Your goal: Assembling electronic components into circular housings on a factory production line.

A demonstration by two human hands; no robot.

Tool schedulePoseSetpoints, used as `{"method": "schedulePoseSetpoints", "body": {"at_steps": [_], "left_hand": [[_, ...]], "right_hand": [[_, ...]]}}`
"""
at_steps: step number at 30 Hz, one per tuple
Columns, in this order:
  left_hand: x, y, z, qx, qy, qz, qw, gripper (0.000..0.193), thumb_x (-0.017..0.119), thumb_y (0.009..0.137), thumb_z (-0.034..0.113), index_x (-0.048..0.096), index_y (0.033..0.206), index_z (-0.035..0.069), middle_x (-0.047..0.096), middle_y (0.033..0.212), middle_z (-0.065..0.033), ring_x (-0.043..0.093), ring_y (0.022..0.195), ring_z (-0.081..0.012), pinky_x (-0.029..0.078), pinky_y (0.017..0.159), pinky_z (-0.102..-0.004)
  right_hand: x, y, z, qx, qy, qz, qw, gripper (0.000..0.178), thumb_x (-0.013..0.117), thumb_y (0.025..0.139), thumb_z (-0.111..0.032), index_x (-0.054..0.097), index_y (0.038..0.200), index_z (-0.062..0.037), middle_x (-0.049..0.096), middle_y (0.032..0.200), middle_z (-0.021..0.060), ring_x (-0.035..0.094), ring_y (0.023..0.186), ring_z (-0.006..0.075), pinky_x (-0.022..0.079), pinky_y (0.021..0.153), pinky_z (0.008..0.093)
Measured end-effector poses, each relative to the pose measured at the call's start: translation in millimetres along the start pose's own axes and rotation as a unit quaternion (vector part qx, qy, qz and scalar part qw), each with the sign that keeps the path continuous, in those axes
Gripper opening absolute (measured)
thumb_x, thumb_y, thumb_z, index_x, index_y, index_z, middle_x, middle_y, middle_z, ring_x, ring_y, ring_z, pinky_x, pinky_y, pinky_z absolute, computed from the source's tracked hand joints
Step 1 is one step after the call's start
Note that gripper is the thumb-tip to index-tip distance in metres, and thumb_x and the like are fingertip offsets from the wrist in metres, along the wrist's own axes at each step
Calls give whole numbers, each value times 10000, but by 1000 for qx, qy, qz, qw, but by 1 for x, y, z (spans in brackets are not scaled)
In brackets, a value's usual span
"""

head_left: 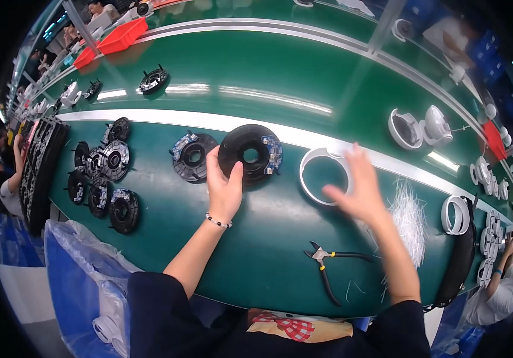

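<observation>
My left hand [225, 190] is closed on a black round disc [232, 156] with a hole in its middle and a blue circuit board on its right side. Just left of it lies a similar black disc [186, 169] on the green table. A white ring [305, 182] rests on the table to the right. Over this ring's right side my right hand [361, 190] is spread, slightly blurred, thumb and fingers apart. Whether it touches the ring I cannot tell. Below lies a pair of cutting pliers [322, 255] with black and yellow handles, jaws apart.
Several black discs [124, 212] lie at the left. A heap of white strips [409, 224] sits right of my right arm, near white rings [455, 215]. Beyond a pale rail [173, 121], a green belt [256, 71] carries white housings [406, 129]. A plastic-lined blue bin [77, 268] stands lower left.
</observation>
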State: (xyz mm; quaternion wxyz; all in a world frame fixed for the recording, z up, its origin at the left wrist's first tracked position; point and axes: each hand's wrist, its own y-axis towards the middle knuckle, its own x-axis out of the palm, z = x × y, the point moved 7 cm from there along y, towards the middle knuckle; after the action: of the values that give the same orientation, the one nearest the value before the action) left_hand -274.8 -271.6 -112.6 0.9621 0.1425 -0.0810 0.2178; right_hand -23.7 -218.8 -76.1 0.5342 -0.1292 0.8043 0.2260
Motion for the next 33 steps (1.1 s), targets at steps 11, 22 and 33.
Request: {"method": "schedulePoseSetpoints", "body": {"at_steps": [11,22,33], "left_hand": [[0,-8,-25,-21,23,-8,999,431,475,826,-47,311,1222,-5,449,1167,-99,450,1068,-152,357,920,-270],[3,-8,-17,-26,14,-4,1000,421,480,796,-69,341,1187,1,463,1126,-101,456,1049,-163,343,931,-285],[38,-25,-16,-330,-434,-96,833,795,335,793,672,334,1292,54,418,1263,-139,410,1165,-283,317,991,-451]], "right_hand": [[20,16,-27,-137,40,-202,969,1114,779,506,-426,189,1331,36,137,1395,259,133,1281,449,145,1033,508],[7,28,-19,19,166,67,984,1130,794,480,-392,187,1332,35,303,1293,238,297,1221,359,254,1011,410],[20,30,-107,-153,269,48,950,1189,812,445,-360,142,1342,39,315,1276,243,323,1164,380,273,977,450]]}}
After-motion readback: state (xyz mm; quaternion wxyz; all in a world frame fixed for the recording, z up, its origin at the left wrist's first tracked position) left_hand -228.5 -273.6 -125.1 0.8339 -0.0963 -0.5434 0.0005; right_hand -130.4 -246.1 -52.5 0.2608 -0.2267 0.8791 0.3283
